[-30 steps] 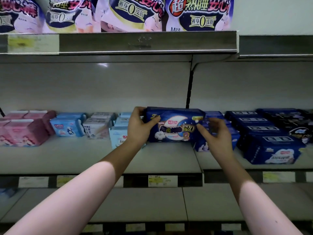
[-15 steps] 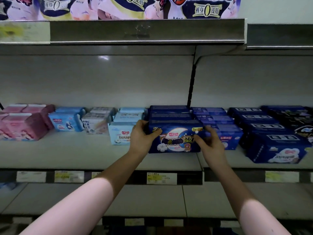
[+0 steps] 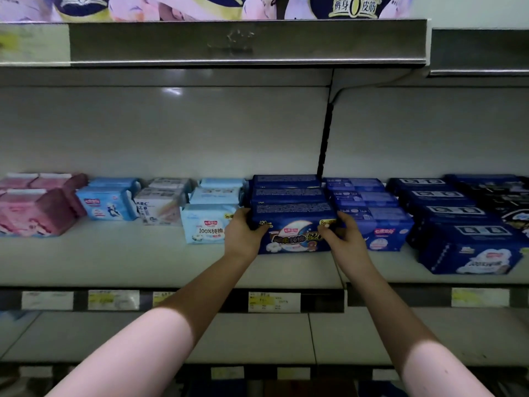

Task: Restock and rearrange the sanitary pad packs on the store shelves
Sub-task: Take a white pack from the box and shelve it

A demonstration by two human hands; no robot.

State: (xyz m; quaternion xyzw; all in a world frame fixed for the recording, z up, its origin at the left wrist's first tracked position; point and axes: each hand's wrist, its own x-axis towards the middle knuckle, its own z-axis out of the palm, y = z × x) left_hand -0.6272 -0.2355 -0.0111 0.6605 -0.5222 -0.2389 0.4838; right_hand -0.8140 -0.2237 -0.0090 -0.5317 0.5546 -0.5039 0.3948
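Note:
A dark blue pad pack [image 3: 292,222] with a moon picture stands on the middle shelf [image 3: 143,262], at the front of a row of two matching packs [image 3: 286,184] behind it. My left hand [image 3: 243,233] grips its left end and my right hand [image 3: 343,236] grips its right end. Its bottom rests on the shelf board. Light blue packs [image 3: 206,224] sit right beside it on the left, and blue packs [image 3: 380,227] on the right.
Pink packs [image 3: 34,210], light blue packs [image 3: 106,202] and white packs [image 3: 163,202] fill the shelf's left part. Dark navy packs [image 3: 469,247] line the right bay. A shelf overhead [image 3: 246,41] carries large bags. Price labels [image 3: 273,302] run along the front edge; a lower shelf [image 3: 243,336] lies below.
The dark blue pack came down from mid-air onto the shelf and was pushed back against its row. Both hands stayed on its ends, the right one closing onto it.

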